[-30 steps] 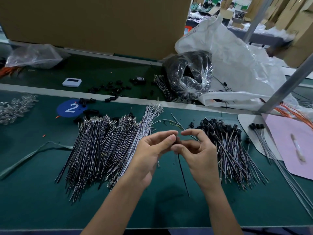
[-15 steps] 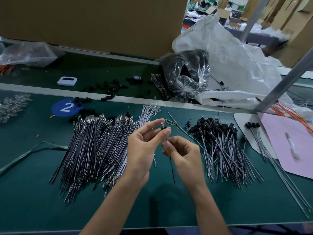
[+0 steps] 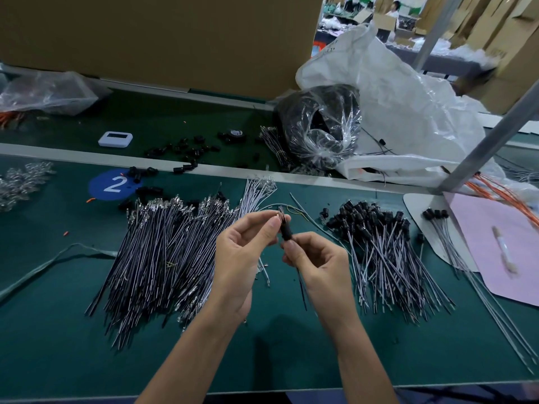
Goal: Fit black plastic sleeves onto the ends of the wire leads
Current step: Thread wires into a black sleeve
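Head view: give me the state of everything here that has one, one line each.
Left hand, pinches the metal tip of the wire lead.
Right hand, pinches the same lead just below the black sleeve.
Black sleeve, on the lead, between both hands.
Bare leads pile, unsleeved, lying left.
Sleeved leads pile, sleeves fitted, lying right.
Loose sleeves, scattered on the far strip.

Both hands (image 3: 280,258) pinch wire lead (image 3: 302,287); black sleeve (image 3: 285,232) on it
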